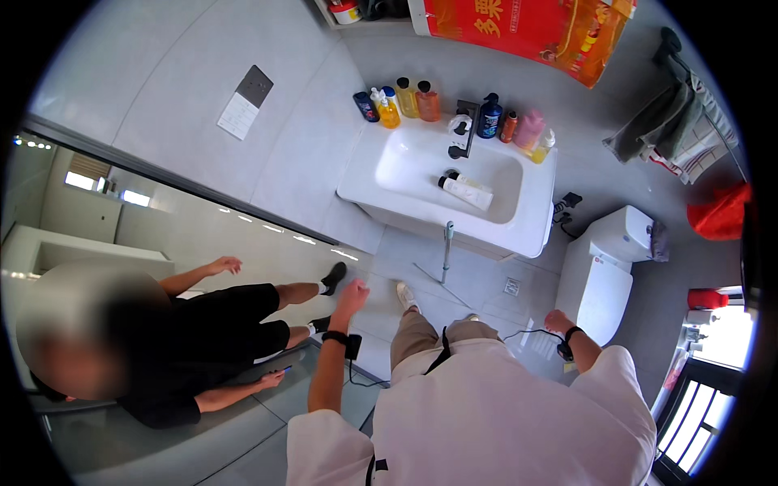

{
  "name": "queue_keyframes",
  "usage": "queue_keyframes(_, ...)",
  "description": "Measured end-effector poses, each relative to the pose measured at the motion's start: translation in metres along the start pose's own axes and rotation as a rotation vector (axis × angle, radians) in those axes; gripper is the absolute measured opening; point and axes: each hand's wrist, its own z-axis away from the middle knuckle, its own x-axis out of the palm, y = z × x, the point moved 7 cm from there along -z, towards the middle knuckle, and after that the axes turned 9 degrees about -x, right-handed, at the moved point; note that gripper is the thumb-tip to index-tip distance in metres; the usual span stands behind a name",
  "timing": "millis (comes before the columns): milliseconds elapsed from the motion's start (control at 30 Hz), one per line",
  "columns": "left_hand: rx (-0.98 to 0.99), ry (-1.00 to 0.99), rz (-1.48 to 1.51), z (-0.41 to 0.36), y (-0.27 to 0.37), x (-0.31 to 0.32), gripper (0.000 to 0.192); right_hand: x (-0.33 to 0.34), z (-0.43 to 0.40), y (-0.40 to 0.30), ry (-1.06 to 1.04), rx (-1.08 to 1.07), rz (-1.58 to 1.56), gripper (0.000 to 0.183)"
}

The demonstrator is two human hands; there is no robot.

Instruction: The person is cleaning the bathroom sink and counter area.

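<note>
My left hand [353, 297] is raised to the left of my legs with its fingers curled in; I see nothing in it. My right hand [557, 321] hangs near the toilet [605, 297], also curled and apparently holding nothing. Before me stands a white washbasin [364, 182] with a black faucet [465, 130]. Two white tubes with black caps lie in its bowl, the nearer tube [467, 193] resting beside the farther tube [477, 181]. In front of the basin cabinet, a floor squeegee [448, 249] stands upright, its long blade on the tiles.
Several bottles, among them an orange bottle [428, 103] and a dark blue pump bottle [490, 116], line the basin's back edge. A floor drain [512, 287] lies near the toilet. Towels [662, 121] hang at right. Another person [225, 328] stands at left, holding a phone-like object.
</note>
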Motion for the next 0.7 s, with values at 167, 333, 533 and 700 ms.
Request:
queue_keyframes(167, 0.059, 0.018, -0.124, -0.145, 0.096, -0.068, 0.043, -0.058, -0.03, -0.022, 0.373, 0.423, -0.936, 0.006)
queue_keyframes(333, 0.102, 0.004, -0.134, -0.3, 0.231, -0.117, 0.048, -0.087, -0.008, -0.077, 0.423, 0.645, -0.984, 0.016)
queue_keyframes(533, 0.146, 0.186, 0.052, -0.448, 0.326, -0.144, 0.071, -0.102, 0.039, -0.172, 0.492, 0.872, -1.077, 0.022)
queue_keyframes(700, 0.132, 0.294, 0.052, -0.516, 0.378, -0.156, 0.062, -0.079, 0.065, -0.242, 0.369, 1.077, -1.092, 0.026)
